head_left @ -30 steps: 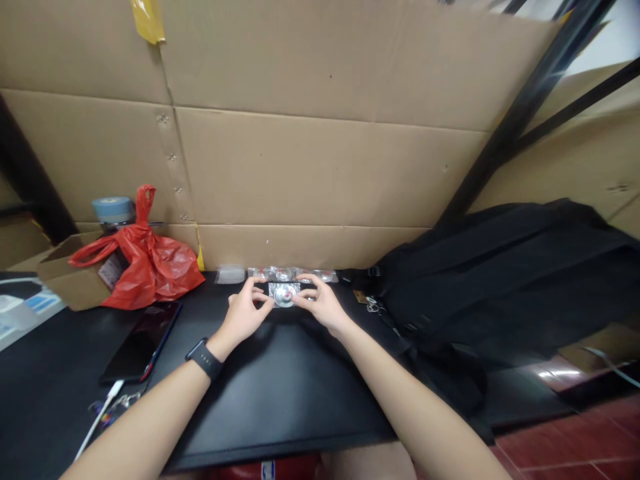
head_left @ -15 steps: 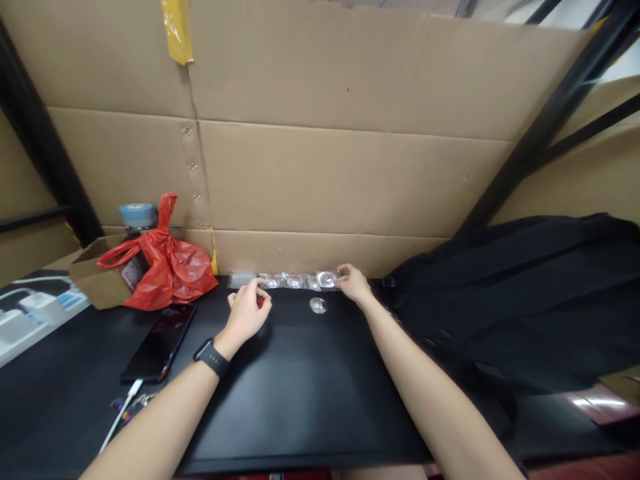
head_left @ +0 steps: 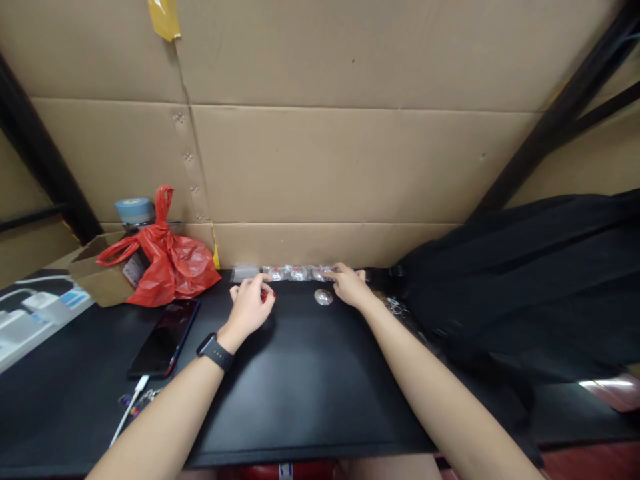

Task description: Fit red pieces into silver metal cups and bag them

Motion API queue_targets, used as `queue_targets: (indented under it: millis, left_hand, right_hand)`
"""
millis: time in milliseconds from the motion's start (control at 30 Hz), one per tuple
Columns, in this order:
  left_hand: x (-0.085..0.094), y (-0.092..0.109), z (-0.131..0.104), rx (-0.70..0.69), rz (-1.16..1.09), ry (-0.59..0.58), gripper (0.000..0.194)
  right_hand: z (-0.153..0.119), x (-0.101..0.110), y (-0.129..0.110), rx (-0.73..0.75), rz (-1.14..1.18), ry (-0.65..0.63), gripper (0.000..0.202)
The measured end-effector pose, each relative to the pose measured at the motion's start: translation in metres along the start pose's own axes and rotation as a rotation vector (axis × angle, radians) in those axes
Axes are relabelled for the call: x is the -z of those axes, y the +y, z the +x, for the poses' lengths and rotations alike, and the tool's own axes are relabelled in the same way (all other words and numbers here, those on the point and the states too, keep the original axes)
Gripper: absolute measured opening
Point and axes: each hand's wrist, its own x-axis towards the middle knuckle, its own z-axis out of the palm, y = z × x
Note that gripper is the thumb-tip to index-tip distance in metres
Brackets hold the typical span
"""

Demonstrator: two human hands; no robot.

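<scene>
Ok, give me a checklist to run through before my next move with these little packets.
1. Red item in the left hand: ok, red shows among its curled fingers; what it is can't be made out.
2. Right hand free: cannot tell, its fingers are at the row of packets, gripping or just touching.
3. Clear disc uncovered: ok, lying on the black desk in front of the row.
4. Whole row visible: not ok, the right hand covers part of it.
5. Clear plastic at the row's left, one piece or several: cannot tell.
6. Phone apart from both hands: ok.
</scene>
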Motion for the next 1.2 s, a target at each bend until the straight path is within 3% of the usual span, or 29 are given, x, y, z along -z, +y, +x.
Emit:
queue_targets:
  millis: [433,633,733,867,1067,1200]
  left_hand:
    - [0.001,-0.006,0.002,0.022,0.046,0.002,0.024]
    - [0.004,-0.018,0.004,-0.039,0.132,-0.021,0.017]
    - [0.006,-0.025,0.004,-0.092,0.17,-0.095,0.025]
    - [0.003,-0.029,0.004,-0.165,0.177,-0.142,0.026]
    - [-0.004,-0.032,0.006,-0.219,0.219,-0.1,0.013]
    - [-0.007,-0.034,0.007,-0.229,0.231,-0.076,0.009]
  right_hand:
    - [0.003,-0.008,-0.011,0.005,0.015,-0.005,0.059]
    - [-0.004,0.011,-0.012,0.053,0.113,0.028,0.051]
    - [-0.011,0.025,-0.012,0.158,0.271,-0.053,0.041]
    - [-0.023,0.031,-0.015,0.247,0.428,-0.202,0.043]
    - [-0.026,0.024,-0.025,0.217,0.41,-0.108,0.038]
    - [-0.023,0.022,-0.026,0.227,0.441,-0.121,0.034]
